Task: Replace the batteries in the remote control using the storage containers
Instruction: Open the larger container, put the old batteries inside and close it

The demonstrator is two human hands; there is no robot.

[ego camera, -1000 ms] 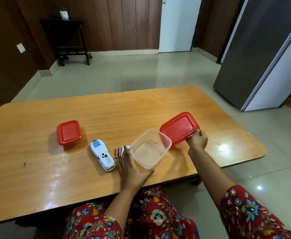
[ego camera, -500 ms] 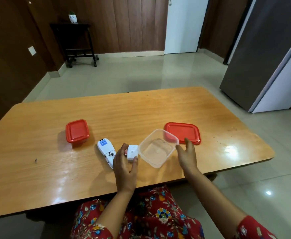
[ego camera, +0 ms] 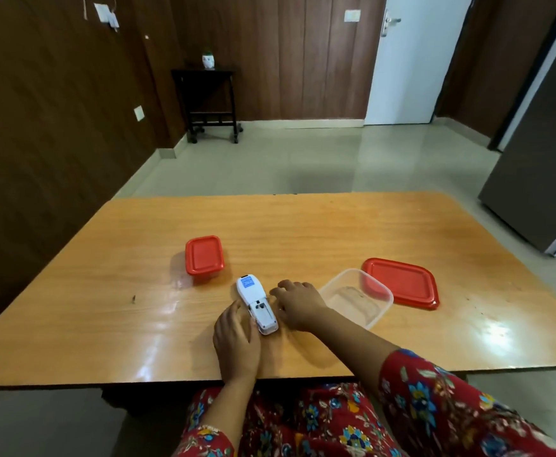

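A white remote control [ego camera: 256,301] lies back-up on the wooden table [ego camera: 303,232], its battery bay uncovered at the near end. My left hand [ego camera: 237,338] grips the remote's near left side. My right hand [ego camera: 299,305] rests palm down just right of the remote, fingers curled, hiding the batteries and the cover that lay there. An empty clear container [ego camera: 359,300] stands open beside my right wrist. Its red lid [ego camera: 402,282] lies flat behind it to the right. A small container with a red lid [ego camera: 204,255], closed, stands left of the remote.
The table's near edge runs just under my forearms. A grey refrigerator [ego camera: 540,153] stands off the table's right side. A dark side table [ego camera: 210,103] with a small pot is at the far wall, next to a white door [ego camera: 408,61].
My left hand moved from the small white cover to the remote's side. My right hand crossed in front of the clear container to the spot right of the remote. The camera tilted up.
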